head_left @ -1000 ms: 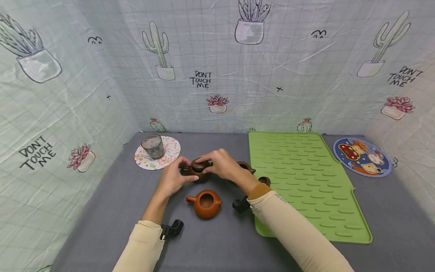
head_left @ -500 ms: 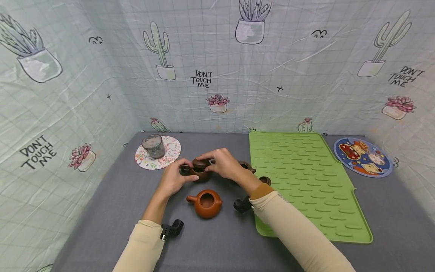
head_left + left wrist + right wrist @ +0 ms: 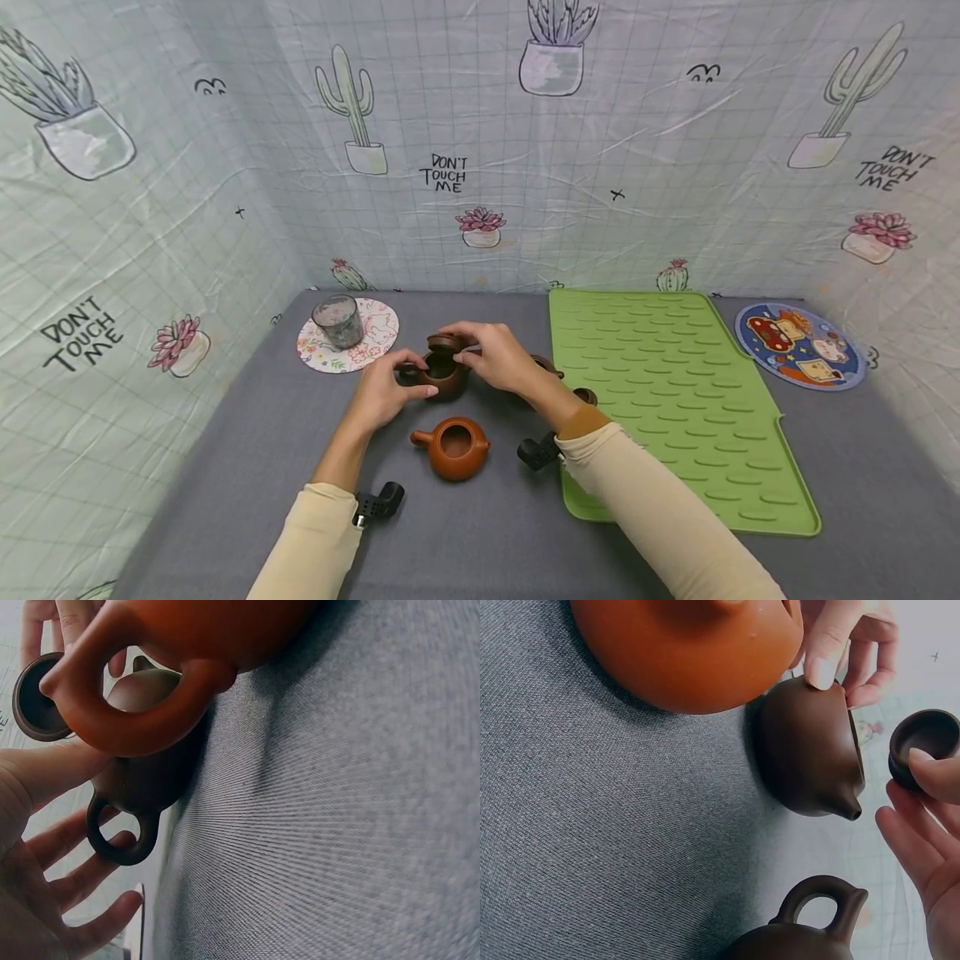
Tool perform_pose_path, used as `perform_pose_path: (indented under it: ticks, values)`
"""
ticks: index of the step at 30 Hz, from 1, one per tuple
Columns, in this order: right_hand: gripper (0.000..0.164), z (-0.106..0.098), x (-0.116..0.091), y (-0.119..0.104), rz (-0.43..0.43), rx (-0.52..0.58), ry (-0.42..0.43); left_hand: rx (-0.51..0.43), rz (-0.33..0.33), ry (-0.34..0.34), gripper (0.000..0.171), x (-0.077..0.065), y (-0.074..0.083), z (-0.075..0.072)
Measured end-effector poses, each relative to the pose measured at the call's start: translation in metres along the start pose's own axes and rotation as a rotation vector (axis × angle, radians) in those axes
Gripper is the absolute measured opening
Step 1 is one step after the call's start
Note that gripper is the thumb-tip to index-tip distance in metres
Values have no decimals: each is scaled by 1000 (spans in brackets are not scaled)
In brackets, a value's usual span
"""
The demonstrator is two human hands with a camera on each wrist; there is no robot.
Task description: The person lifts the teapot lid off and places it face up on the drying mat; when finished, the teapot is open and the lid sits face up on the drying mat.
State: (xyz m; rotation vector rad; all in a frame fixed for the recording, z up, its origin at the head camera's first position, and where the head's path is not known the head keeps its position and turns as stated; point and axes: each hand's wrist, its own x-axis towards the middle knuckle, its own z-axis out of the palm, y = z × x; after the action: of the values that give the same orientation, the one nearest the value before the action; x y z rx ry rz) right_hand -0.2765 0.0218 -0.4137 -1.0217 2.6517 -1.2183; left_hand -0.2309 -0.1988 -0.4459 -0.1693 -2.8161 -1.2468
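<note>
My left hand (image 3: 384,392) steadies a dark brown teapot (image 3: 448,385) on the cloth. Its thumb presses the pot's side by the rim, with the other fingers round the handle side. Pinched in my right hand (image 3: 495,354) is the pot's dark lid (image 3: 444,342), raised and tilted above the far edge of the uncovered opening. The right wrist view shows the hollow underside of the lid (image 3: 926,735) apart from the teapot (image 3: 810,750). Nearer to me sits a lidless orange-brown teapot (image 3: 442,458), handle to the left.
Behind my right wrist, another dark teapot (image 3: 546,367) is partly hidden. A small round dark piece (image 3: 584,397) lies at the left edge of the green mat (image 3: 675,467). A glass (image 3: 341,325) stands on a floral coaster (image 3: 382,325); a blue coaster (image 3: 802,375) lies far right.
The lid has risen off the dark teapot in my right hand, moving up and back, uncovering the opening. My left hand has stayed on the pot.
</note>
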Motion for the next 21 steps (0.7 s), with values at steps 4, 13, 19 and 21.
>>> perform_pose_path:
  ticks: [4, 13, 19, 21]
  values:
    - [44, -1, -2, 0, 20, -6, 19, -7, 8, 3, 34, 0, 0, 0]
    - [47, -6, -7, 1, 61, 55, 19, -4, 5, 6, 33, 0, -1, 0]
    - [50, -10, -10, 3, 15, 83, 7, -8, -1, 3, 33, 1, -1, 0]
    - [45, -11, -11, 3, 6, 93, 7, -11, -7, -3, 33, 1, -1, 0]
